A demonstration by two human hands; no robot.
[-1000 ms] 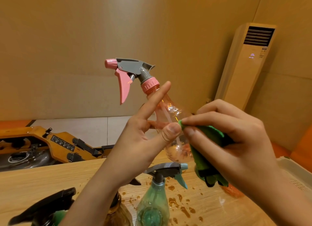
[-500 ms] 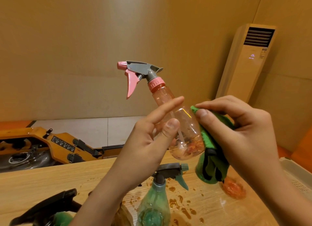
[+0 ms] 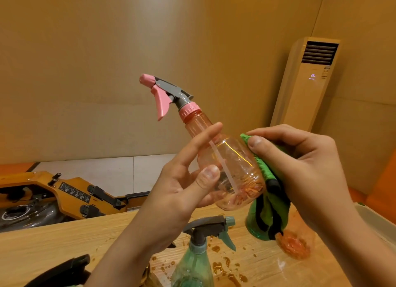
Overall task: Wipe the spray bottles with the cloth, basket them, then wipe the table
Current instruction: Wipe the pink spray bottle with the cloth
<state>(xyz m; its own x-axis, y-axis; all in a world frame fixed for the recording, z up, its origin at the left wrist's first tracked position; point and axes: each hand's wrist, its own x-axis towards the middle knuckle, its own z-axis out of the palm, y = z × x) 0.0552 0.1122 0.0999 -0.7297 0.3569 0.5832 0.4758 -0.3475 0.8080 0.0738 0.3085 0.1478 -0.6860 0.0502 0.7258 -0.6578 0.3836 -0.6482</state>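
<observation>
Head view, frame centre: the left hand [image 3: 182, 192] grips the pink spray bottle [image 3: 233, 162] by its body, long axis tilting up-left. The right hand [image 3: 300, 166], fingers curled round the green cloth [image 3: 272, 196], presses it on the bottle's right flank. The basket [image 3: 377, 220], probably, sits lower right.

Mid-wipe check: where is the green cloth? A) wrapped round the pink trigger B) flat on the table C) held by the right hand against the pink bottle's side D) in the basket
C: the right hand grips the green cloth and presses it to the side of the pink spray bottle, which the left hand holds tilted above the table.
</observation>
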